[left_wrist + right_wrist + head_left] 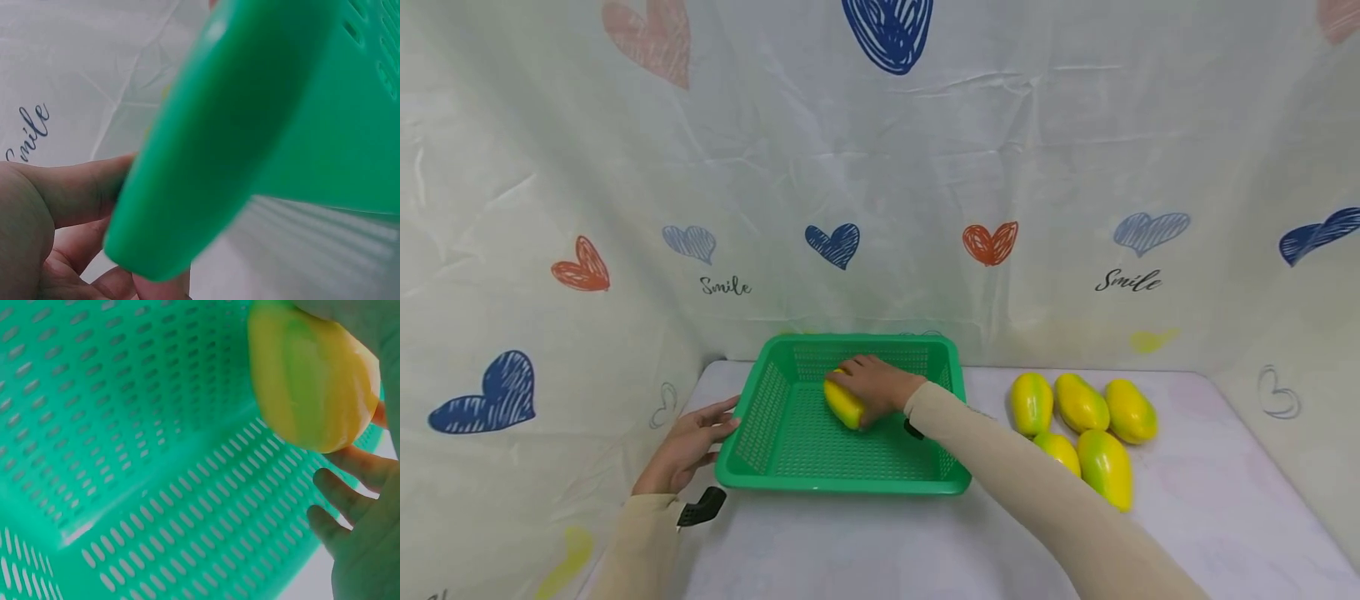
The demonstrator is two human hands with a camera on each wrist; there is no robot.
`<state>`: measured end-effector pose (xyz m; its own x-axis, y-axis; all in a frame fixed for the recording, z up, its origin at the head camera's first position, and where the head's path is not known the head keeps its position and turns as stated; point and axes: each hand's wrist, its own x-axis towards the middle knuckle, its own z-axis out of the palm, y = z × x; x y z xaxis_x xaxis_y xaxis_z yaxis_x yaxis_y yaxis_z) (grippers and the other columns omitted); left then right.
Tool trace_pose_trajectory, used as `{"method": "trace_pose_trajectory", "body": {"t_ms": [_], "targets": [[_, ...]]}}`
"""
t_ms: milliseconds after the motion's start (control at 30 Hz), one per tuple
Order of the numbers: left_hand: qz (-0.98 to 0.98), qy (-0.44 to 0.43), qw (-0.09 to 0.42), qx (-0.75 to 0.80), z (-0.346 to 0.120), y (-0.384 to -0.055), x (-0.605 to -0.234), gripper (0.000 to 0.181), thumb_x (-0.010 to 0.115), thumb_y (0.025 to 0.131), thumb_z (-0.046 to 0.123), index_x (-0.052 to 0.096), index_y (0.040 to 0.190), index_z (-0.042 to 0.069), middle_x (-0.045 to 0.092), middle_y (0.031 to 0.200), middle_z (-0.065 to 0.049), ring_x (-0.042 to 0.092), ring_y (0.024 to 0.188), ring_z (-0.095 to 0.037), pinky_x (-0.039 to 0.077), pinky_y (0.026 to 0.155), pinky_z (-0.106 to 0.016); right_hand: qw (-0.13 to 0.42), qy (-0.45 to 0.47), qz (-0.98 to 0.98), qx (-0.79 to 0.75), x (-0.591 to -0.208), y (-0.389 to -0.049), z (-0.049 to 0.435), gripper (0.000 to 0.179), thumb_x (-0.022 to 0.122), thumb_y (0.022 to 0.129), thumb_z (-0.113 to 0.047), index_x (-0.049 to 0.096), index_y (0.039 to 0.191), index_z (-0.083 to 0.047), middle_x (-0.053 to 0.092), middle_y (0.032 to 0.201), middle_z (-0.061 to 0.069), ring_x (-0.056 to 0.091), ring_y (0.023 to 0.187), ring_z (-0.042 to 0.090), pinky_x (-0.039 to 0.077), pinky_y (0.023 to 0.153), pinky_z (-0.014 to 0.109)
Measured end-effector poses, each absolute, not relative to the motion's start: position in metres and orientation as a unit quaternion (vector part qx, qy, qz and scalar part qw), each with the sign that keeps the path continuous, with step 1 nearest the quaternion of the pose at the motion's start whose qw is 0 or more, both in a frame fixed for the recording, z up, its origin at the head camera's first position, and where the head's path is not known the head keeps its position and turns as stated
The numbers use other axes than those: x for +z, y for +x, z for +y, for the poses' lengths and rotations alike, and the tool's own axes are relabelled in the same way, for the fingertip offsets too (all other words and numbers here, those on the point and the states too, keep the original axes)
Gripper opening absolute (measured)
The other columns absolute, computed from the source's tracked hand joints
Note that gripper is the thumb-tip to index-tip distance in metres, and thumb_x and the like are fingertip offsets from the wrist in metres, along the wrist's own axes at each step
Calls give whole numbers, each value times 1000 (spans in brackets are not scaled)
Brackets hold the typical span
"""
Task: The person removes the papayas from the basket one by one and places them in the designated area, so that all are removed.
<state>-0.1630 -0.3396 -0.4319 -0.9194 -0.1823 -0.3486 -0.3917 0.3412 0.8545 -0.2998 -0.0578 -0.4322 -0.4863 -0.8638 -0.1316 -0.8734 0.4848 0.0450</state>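
A green plastic basket [842, 484] with slotted walls stands on the table. Inside it, my right hand [880, 385] grips a yellow mango [844, 407] from above, close over the basket floor. The right wrist view shows the mango [312, 381] with a green streak, thumb and fingers around it and the other fingertips spread below. At the basket's left rim, my left hand [683, 446] touches the outside with fairly straight fingers. In the left wrist view the rim [194, 162] hides the fingertips of that hand [69, 231].
Several more yellow-green mangoes [1106, 468] lie grouped on the table [865, 550] right of the basket, partly behind my right sleeve [1022, 483]. A white curtain [910, 192] printed with hearts hangs behind the table and along both sides.
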Motion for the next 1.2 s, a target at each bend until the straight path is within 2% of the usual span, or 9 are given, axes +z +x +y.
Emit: {"method": "trace_pose_trajectory", "body": {"t_ms": [533, 800, 1067, 1200], "targets": [[805, -171, 108, 558, -340, -163, -434, 61, 56, 93, 32, 31, 146, 15, 38, 133, -16, 52, 101, -23, 44, 80, -38, -42, -514, 855, 54, -391, -273, 4, 98, 76, 69, -50, 25, 145, -17, 32, 141, 9, 31, 127, 26, 21, 108, 39], [804, -161, 112, 561, -343, -162, -434, 64, 57, 92, 34, 29, 146, 14, 38, 135, -17, 52, 103, -22, 45, 81, -39, -87, -514, 853, 19, -380, -256, 42, 96, 79, 67, -47, 31, 143, -13, 36, 138, 10, 34, 124, 27, 25, 106, 40], [799, -158, 121, 568, -343, -162, -432, 66, 57, 92, 37, 28, 147, 14, 35, 138, -18, 55, 98, -19, 44, 77, -33, -105, -499, 859, -32, -370, -242, 77, 95, 81, 67, -40, 31, 143, -13, 34, 139, 10, 33, 123, 27, 35, 100, 38], [800, -151, 120, 568, -343, -161, -433, 66, 56, 92, 37, 28, 147, 13, 35, 137, -17, 54, 97, -19, 44, 77, -33, -116, -484, 867, -41, -368, -234, 96, 96, 82, 66, -39, 30, 143, -14, 33, 140, 11, 32, 124, 28, 35, 101, 40]]}}
